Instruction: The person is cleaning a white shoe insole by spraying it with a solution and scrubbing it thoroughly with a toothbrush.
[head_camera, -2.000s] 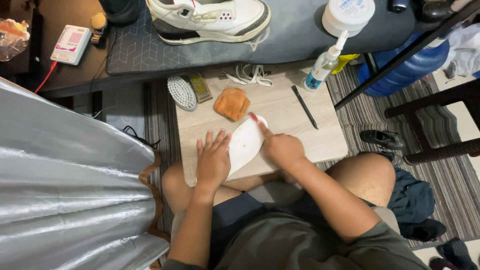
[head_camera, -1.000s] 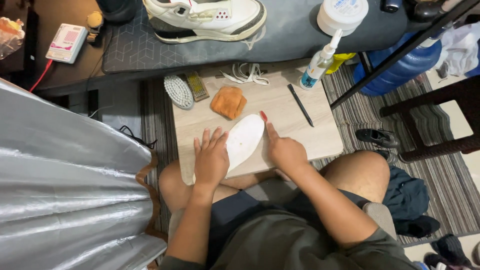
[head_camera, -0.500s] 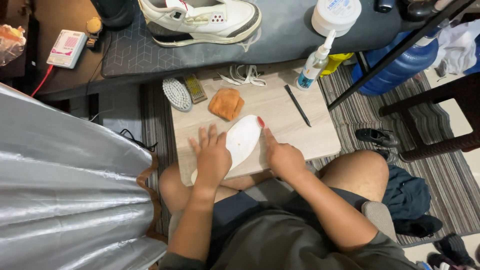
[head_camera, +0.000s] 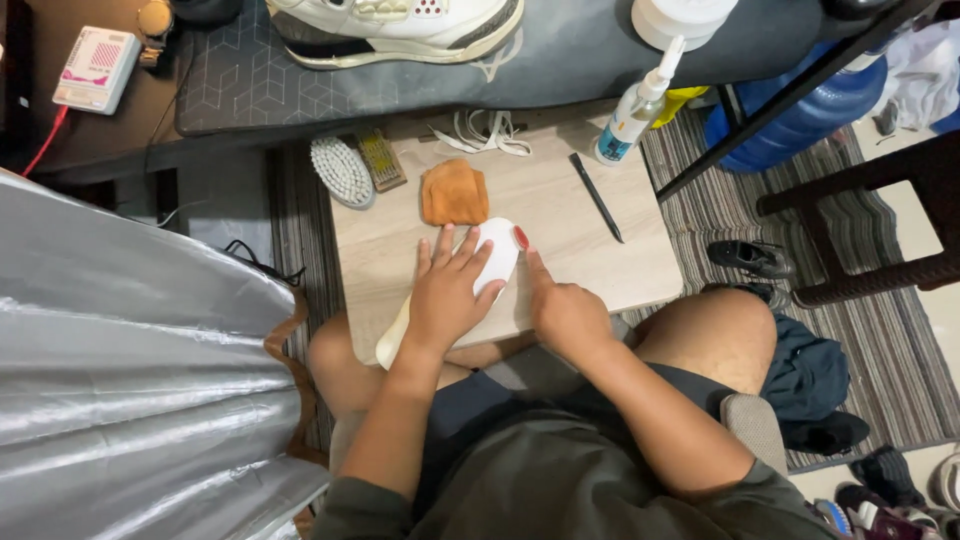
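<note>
Across the person's bare knees lies a pale wooden board (head_camera: 600, 250), serving as a small work surface above a grey striped rug (head_camera: 700, 170). On the board, a white shoe insole (head_camera: 492, 252) lies slanted, its toe end pointing away from the person and its heel end reaching the near left edge of the board. The left hand (head_camera: 447, 293) rests flat on top of the insole with fingers spread, pressing it against the wood and covering its middle. The right hand (head_camera: 562, 310) sits just beside the insole on its right, loosely curled, with the forefinger stretched out so that its tip touches the insole's edge near the toe; whether it pinches anything cannot be told. Just beyond the insole's toe lies a folded orange cloth (head_camera: 454, 192), close to or touching it. Further left sit an oval white-bristled brush (head_camera: 341, 171) and a small brown-backed brush (head_camera: 381, 159); a loose bundle of white laces (head_camera: 485, 132) lies at the far edge, a slim black pen (head_camera: 596, 196) lies to the right, and a clear spray bottle with a white nozzle (head_camera: 636, 107) stands at the far right corner. Behind the board, a white and grey sneaker (head_camera: 395, 28) rests on a dark grey mat (head_camera: 240, 80).
</note>
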